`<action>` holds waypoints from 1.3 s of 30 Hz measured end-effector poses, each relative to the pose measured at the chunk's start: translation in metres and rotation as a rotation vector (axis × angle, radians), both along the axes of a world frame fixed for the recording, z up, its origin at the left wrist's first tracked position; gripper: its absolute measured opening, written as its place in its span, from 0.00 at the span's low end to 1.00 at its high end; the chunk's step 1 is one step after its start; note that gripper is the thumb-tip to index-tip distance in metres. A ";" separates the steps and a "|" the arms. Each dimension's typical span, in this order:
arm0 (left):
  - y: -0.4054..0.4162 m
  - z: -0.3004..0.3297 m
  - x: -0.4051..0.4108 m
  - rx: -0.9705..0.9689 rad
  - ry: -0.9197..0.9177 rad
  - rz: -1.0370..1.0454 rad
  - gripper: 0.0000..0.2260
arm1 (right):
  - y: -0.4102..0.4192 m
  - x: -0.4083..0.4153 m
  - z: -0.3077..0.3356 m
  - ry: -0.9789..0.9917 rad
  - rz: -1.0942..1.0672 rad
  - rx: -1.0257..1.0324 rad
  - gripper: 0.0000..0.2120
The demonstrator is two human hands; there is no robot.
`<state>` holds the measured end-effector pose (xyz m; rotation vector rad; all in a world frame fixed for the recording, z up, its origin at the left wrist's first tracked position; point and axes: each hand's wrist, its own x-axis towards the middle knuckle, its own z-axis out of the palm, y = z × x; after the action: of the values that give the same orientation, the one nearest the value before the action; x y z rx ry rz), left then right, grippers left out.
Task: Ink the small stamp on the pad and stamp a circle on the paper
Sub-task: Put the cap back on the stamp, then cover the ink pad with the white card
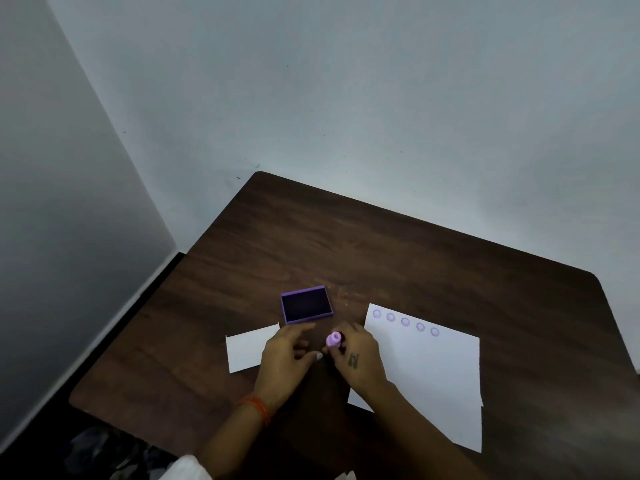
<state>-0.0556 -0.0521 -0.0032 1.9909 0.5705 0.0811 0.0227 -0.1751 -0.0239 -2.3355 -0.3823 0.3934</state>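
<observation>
We see our right hand (353,355) curled around the small pink stamp (334,339), holding it just in front of the purple ink pad (306,305). Our left hand (287,358) rests half open beside it, holding nothing. The paper (429,368) with five circles lies to the right on the tabletop (381,254). Our fingers hide the stamp's bottom.

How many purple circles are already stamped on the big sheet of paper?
5, in a row along the far edge of the paper, running from the far-left corner rightwards. The right hand covers part of the sheet's left edge, so one could be hidden.
</observation>
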 end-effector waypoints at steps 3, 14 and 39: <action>0.003 -0.003 -0.004 0.005 -0.008 0.008 0.23 | 0.003 0.002 0.000 -0.006 0.038 -0.052 0.10; 0.045 0.009 -0.033 0.184 -0.095 0.399 0.19 | 0.041 -0.020 0.044 -0.164 0.064 0.077 0.18; 0.041 0.036 -0.002 0.022 0.125 0.471 0.20 | 0.063 -0.008 0.039 -0.062 -0.121 0.084 0.07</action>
<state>-0.0579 -0.0109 0.0328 1.8546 1.1158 0.2527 0.0150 -0.1120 0.0156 -2.2791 -0.2804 0.2425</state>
